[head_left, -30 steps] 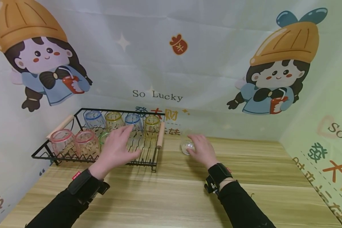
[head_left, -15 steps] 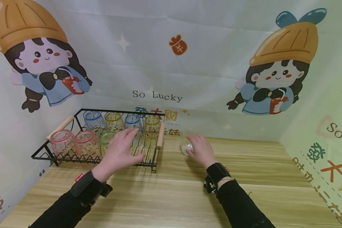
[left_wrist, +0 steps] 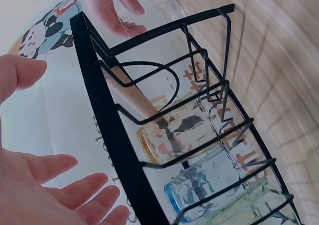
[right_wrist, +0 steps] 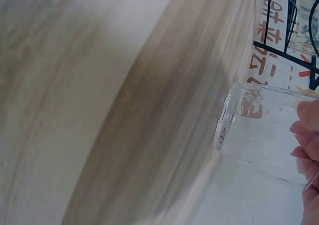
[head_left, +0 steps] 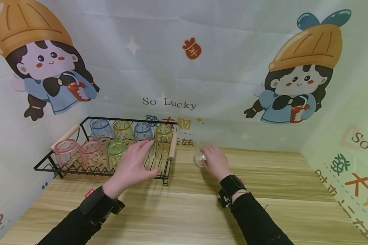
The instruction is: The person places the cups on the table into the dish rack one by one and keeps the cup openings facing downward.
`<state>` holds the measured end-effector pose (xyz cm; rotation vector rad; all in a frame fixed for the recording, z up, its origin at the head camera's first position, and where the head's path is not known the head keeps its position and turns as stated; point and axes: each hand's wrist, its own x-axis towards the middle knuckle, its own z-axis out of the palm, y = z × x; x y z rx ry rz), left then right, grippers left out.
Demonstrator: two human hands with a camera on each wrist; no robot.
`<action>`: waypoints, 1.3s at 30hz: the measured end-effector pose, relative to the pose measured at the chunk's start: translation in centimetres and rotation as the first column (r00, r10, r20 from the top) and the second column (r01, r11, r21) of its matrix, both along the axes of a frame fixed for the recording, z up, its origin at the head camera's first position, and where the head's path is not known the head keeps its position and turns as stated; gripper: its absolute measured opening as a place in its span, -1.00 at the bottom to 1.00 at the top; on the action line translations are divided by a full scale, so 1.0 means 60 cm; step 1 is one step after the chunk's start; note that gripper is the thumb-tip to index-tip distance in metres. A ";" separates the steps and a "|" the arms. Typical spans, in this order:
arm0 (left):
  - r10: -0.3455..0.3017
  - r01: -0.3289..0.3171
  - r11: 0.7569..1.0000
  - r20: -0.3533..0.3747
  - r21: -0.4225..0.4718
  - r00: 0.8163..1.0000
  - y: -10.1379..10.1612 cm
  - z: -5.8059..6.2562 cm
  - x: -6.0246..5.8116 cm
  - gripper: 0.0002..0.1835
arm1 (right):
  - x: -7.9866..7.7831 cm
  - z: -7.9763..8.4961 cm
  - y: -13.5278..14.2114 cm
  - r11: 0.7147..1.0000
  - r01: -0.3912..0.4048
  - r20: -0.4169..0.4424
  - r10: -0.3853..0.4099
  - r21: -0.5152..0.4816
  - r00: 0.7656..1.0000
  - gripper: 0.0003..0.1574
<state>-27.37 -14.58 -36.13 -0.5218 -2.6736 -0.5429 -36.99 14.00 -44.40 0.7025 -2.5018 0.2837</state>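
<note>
My right hand holds a clear drinking glass near its rim, at the back of the table right of the rack. In the right wrist view the glass shows its thick base towards the wooden surface, with curled fingertips at its upper end. My left hand hovers over the front right part of the black wire rack, thumb and fingers spread and nothing between them. It partly hides the rack's front row. The left wrist view shows the same spread hand beside the rack's rail.
Upside-down or upright I cannot tell, several coloured-rim glasses stand in the rack: pink, green, blue and yellow. Wooden handles close its ends. A printed cloth hangs behind the wooden table.
My left hand has shifted slightly right and towards me, uncovering the green-rimmed glass. My right hand has shifted slightly left at the clear glass, which stays in about the same place.
</note>
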 end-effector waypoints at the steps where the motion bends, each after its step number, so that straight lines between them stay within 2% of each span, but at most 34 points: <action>1: -0.002 0.002 1.000 0.003 0.001 1.000 0.002 0.000 0.001 -0.01 | 0.000 0.000 -0.001 1.000 -0.001 -0.008 0.001 -0.002 1.000 -0.57; 6: -0.011 0.011 1.000 0.014 0.019 1.000 0.009 -0.001 0.003 0.00 | 0.002 -0.001 -0.003 1.000 -0.004 -0.047 0.003 -0.029 0.999 -0.79; 10: -0.024 0.023 0.999 0.004 0.032 1.000 0.015 -0.001 0.004 -0.01 | 0.002 -0.003 -0.003 0.999 0.006 -0.039 -0.008 -0.049 0.999 -0.87; 16: -0.039 0.039 0.998 -0.015 0.042 0.999 0.026 0.002 0.005 0.00 | 0.003 -0.006 0.000 0.996 0.006 -0.007 -0.006 -0.086 1.000 -0.88; 24: -0.050 0.050 0.997 -0.002 0.055 0.999 0.043 0.005 -0.001 -0.02 | 0.009 -0.014 0.014 0.987 -0.026 -0.049 0.018 -0.156 0.999 -0.84; 28: -0.047 0.047 0.997 0.012 0.057 0.999 0.050 0.007 -0.003 -0.01 | 0.012 -0.016 0.021 0.981 -0.030 -0.039 0.023 -0.189 0.999 -0.82; 39: -0.049 0.047 0.997 0.033 0.058 0.998 0.063 0.007 -0.008 0.00 | 0.027 0.001 0.032 0.973 -0.017 -0.007 0.016 -0.229 1.000 -0.85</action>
